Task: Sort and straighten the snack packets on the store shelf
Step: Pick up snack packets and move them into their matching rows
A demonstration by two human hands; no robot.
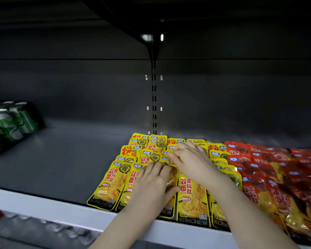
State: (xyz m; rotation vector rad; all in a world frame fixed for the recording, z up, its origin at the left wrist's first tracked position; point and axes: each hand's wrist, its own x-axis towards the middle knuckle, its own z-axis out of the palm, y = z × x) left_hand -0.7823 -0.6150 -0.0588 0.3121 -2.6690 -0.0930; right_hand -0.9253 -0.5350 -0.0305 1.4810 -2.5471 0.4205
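Yellow snack packets [109,184] lie in overlapping rows on the grey shelf [61,159], from the front edge back toward the wall. Red snack packets [280,177] lie in rows to their right. My left hand [151,184] rests on the front yellow packets, with thumb and fingers pinching one yellow packet [171,178] in the middle column. My right hand [190,159] lies over the yellow rows just behind, its fingertips gripping the top of that same packet. Both hands hide much of the middle columns.
Green drink cans [9,121] stand in a pack at the far left of the shelf. A slotted upright [154,105] runs up the back wall. The shelf's pale front lip [43,207] crosses the foreground, and a dark shelf hangs overhead.
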